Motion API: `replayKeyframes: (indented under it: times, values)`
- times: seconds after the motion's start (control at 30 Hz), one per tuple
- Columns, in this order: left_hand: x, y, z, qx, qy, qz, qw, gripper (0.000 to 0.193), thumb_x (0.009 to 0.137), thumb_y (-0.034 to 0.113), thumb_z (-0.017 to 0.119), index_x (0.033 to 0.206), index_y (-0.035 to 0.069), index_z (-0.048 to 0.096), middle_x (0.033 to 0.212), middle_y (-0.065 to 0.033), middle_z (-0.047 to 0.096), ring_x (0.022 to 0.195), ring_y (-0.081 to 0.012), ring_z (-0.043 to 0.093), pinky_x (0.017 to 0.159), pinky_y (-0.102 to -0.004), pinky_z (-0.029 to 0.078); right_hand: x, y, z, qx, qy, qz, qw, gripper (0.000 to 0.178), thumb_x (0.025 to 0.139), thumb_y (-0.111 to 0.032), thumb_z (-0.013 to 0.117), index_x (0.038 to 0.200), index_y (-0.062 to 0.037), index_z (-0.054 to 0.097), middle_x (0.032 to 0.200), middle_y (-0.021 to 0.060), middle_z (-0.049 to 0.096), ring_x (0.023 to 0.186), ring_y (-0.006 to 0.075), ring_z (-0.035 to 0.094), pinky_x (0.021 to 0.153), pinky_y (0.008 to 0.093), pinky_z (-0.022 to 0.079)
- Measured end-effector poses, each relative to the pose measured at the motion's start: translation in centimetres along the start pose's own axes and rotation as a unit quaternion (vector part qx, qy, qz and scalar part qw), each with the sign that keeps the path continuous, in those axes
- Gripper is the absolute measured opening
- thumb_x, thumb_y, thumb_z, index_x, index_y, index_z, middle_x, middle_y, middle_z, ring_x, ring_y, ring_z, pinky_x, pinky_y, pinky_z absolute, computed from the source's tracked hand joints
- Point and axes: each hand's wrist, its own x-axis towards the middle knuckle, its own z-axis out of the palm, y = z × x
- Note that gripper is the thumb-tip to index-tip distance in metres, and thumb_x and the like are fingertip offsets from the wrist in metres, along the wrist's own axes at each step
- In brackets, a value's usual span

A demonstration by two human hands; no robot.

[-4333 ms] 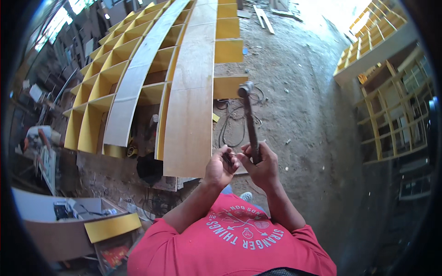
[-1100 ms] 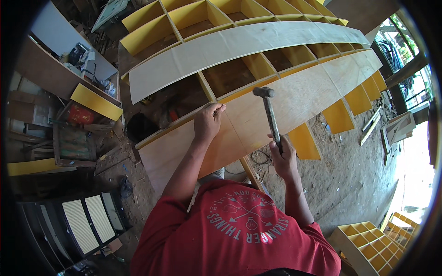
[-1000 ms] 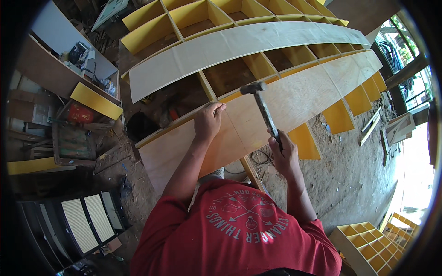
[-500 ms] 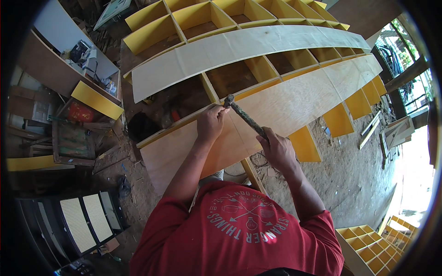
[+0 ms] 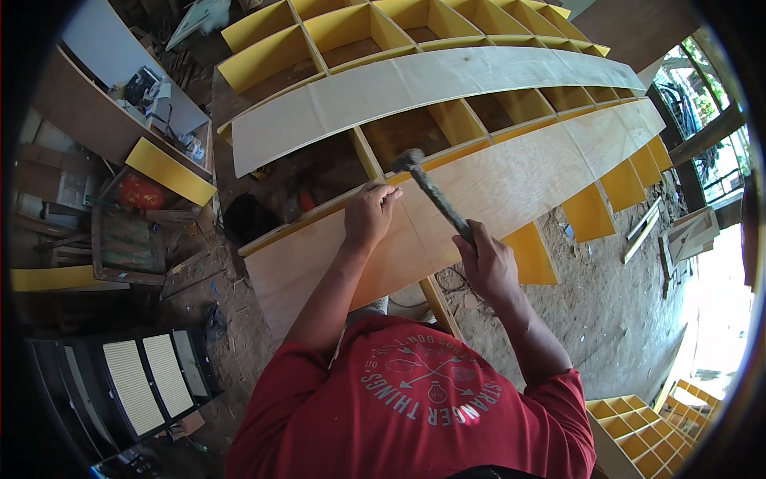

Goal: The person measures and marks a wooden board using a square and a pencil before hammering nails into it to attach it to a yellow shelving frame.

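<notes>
My right hand (image 5: 488,262) grips the lower handle of a hammer (image 5: 439,197). The hammer's head is raised a little above the far edge of a pale plywood strip (image 5: 527,172), just right of my left fingertips. My left hand (image 5: 370,215) rests at that same edge, its fingers closed in a pinch; what they hold, if anything, is too small to make out. The plywood strip lies over a yellow frame of compartments (image 5: 456,124), where a divider meets the edge near my left hand.
Beyond lies a second plywood strip (image 5: 319,108) across the same frame. A dark object (image 5: 247,219) and something red (image 5: 306,199) show near the left compartment. Left stands a cabinet (image 5: 104,104) with clutter; wood offcuts (image 5: 643,231) lie on the floor at right.
The hammer head has lifted off from beside my left fingertips and moved slightly up and right. My right hand has shifted slightly right; my left hand stays at the edge, still pinched.
</notes>
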Motion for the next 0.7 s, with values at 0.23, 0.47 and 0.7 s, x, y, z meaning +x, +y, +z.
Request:
replayKeyframes:
  times: [0.23,0.47,0.7]
  values:
    - [-0.1,-0.2,0.0,0.008,-0.026,-0.021,0.999,0.024,0.099,0.027,0.077,0.097,0.003,0.078,0.096,-0.0144,0.075,0.085,-0.0361,0.074,0.075,-0.0442,0.059,0.1,0.7,0.3,-0.045,-0.070,0.027,0.996,0.037,0.108,-0.040,0.062,0.125,-0.0069,0.062,0.089,0.0228,0.075,0.081,0.0476,0.074,0.068,0.0578,0.058]
    - [0.2,-0.1,0.1,0.018,-0.020,-0.002,1.000,0.023,0.100,0.027,0.076,0.097,0.004,0.078,0.095,-0.0137,0.074,0.086,-0.0358,0.074,0.074,-0.0449,0.058,-0.1,-0.1,0.2,-0.089,-0.124,0.064,0.986,0.036,0.109,-0.042,0.060,0.118,-0.0064,0.059,0.083,0.0232,0.074,0.080,0.0475,0.074,0.069,0.0587,0.057]
    - [0.2,-0.6,0.4,0.018,-0.011,0.009,1.000,0.022,0.100,0.026,0.076,0.095,0.005,0.077,0.096,-0.0128,0.074,0.087,-0.0359,0.073,0.074,-0.0456,0.056,-0.6,0.1,0.6,-0.002,-0.013,0.021,1.000,0.038,0.110,-0.043,0.058,0.115,-0.0060,0.057,0.081,0.0237,0.073,0.078,0.0481,0.073,0.066,0.0599,0.056]
